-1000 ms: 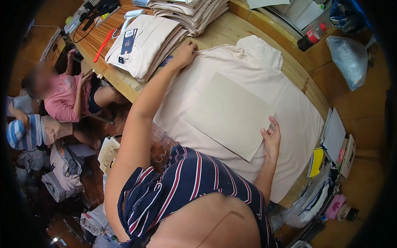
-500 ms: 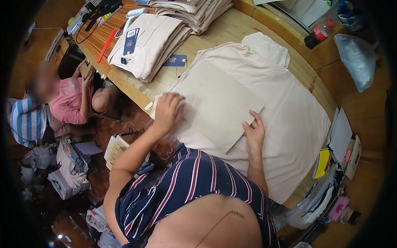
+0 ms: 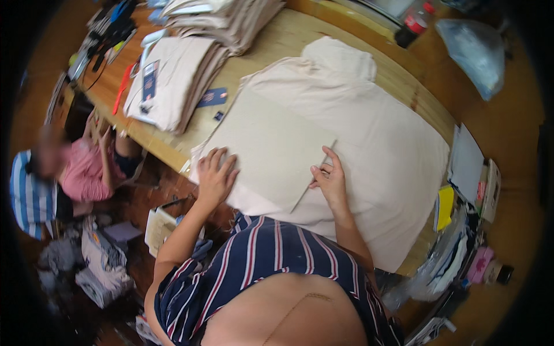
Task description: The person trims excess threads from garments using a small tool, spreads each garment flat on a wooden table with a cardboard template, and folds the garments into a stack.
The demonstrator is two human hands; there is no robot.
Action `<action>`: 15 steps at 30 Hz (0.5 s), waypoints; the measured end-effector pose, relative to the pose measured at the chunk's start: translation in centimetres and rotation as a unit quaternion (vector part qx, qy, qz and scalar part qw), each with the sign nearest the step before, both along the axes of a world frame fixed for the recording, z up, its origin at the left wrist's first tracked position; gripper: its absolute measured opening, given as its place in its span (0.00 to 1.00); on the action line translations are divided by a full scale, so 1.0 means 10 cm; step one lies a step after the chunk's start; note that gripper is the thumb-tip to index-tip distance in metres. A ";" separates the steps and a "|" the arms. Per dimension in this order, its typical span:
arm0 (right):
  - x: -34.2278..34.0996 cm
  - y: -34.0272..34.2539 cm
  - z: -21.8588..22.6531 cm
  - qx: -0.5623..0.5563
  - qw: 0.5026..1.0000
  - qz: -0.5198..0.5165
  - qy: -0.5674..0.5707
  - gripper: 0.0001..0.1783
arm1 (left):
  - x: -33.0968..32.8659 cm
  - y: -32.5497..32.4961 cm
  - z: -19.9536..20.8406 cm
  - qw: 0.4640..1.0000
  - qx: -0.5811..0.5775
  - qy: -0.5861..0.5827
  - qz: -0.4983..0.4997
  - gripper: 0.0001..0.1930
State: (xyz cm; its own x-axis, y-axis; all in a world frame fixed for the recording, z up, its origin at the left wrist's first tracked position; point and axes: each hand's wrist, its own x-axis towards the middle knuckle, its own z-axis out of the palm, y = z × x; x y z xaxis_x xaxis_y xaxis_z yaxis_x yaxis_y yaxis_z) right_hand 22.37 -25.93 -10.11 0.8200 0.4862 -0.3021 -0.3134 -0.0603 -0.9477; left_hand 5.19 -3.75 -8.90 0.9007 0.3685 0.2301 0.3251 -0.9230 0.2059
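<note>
A pale cream garment (image 3: 392, 150), perhaps a shirt, lies spread on the wooden table in front of me. On it rests a flat beige cardboard sheet (image 3: 271, 144), set at a slant. My left hand (image 3: 216, 177) lies with fingers spread at the left edge of the garment and sheet. At the sheet's right edge, my right hand (image 3: 330, 177) has its thumb and curled fingers closed on the border. Beyond the sheet sit a folded stack of cream garments (image 3: 173, 75) and a dark blue tag (image 3: 212, 97).
More folded garments (image 3: 225, 23) are piled at the back. A red comb-like tool (image 3: 122, 89) lies near the table's left edge. Far right are a cola bottle (image 3: 414, 26) and a plastic bag (image 3: 473, 55). Two people sit at left, beside clothes (image 3: 104, 265) on the floor.
The view has shifted, so the table appears further left. My left hand has come down from above the sheet to its left edge, fingers spreading; the right hand stays at the right edge.
</note>
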 end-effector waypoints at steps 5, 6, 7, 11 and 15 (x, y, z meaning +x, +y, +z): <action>1.39 -1.40 -0.12 -0.293 0.843 -0.281 -0.354 0.13 | 0.41 0.00 0.16 0.997 0.067 -0.012 0.023 0.09; 1.72 -2.06 -0.36 -0.359 0.789 -0.330 -0.375 0.14 | 0.69 0.08 0.13 0.997 0.068 -0.031 0.004 0.09; 1.90 -2.26 -0.25 -0.412 0.770 -0.352 -0.336 0.14 | 0.92 0.17 0.12 0.996 0.077 -0.044 0.007 0.09; 2.46 -2.65 -0.20 -0.645 0.673 -0.275 -0.234 0.19 | 2.28 0.53 -0.08 0.987 -0.016 -0.159 -0.020 0.10; 2.86 -2.75 -0.24 -0.643 0.691 -0.220 -0.245 0.23 | 3.30 0.64 -0.23 0.990 -0.105 -0.092 0.020 0.16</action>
State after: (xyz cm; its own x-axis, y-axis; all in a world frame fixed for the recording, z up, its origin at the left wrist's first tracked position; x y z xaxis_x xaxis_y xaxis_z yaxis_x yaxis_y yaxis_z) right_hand 50.92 -53.41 -12.50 0.9602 -0.2550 0.1140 -0.2297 -0.9531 -0.1969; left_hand 38.18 2.66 -11.21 0.8340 0.4606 0.3037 0.3001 -0.8407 0.4508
